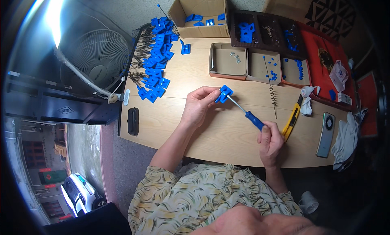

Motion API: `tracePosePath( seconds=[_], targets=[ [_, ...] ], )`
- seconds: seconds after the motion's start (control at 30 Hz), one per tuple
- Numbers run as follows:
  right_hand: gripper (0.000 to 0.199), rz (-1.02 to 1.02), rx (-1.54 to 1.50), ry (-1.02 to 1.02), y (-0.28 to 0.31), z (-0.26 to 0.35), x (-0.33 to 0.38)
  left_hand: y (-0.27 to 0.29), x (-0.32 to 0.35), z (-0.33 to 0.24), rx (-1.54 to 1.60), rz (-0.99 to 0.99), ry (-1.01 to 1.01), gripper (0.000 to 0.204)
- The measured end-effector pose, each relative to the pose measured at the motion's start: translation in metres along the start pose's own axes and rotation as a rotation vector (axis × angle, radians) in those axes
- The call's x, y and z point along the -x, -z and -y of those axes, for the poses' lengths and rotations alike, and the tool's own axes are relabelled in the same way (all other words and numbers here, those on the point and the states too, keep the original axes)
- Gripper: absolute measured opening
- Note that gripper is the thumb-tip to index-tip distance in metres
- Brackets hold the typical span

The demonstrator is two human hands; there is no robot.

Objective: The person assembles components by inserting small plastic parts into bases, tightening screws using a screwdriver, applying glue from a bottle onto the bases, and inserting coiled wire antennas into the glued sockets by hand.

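Over the middle of the wooden table, my left hand [201,104] pinches a small blue plastic part [226,93] between thumb and fingers. My right hand [269,142] is wrapped round the handle of a blue screwdriver [254,119]. Its metal shaft slants up and left, and the tip meets the blue part; the exact contact is too small to make out. Right of the screwdriver lies a thin rod with a dark coil spring [272,95] and a blue tip. A yellow utility knife [291,120] rests beside my right hand.
A pile of blue parts with springs [157,58] covers the table's left side. At the back stand a cardboard box [199,30], small parts boxes [228,74] and a dark divided tray [264,46]. A phone [325,134] and white gloves [346,139] lie right; a black case [133,121] lies left.
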State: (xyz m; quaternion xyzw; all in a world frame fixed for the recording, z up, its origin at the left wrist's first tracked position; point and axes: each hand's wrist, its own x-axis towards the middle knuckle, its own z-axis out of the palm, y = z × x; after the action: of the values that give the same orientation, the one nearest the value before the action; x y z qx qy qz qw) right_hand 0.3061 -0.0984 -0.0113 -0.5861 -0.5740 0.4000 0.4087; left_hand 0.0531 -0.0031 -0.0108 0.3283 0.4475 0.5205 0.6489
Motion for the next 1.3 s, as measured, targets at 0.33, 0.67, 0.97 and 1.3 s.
tracePosePath(
  seconds=[0.33, 0.67, 0.97, 1.3],
  targets=[
    [0.030, -0.127, 0.082, 0.582, 0.000, 0.009, -0.013, 0.005, 0.008, -0.010, 0.054, 0.036, 0.004, 0.014],
    [0.031, 0.108, 0.128, 0.288, -0.017, 0.031, -0.005, 0.035, 0.011, -0.038, -0.025, 0.076, -0.085, 0.016],
    [0.068, 0.148, -0.177, 0.194, -0.058, 0.049, -0.014, 0.063, 0.004, -0.042, 0.000, 0.048, -0.130, 0.017],
    [0.023, -0.084, 0.120, 0.296, -0.062, 0.048, -0.014, 0.068, 0.007, -0.042, 0.043, 0.043, -0.111, 0.018]
  ],
)
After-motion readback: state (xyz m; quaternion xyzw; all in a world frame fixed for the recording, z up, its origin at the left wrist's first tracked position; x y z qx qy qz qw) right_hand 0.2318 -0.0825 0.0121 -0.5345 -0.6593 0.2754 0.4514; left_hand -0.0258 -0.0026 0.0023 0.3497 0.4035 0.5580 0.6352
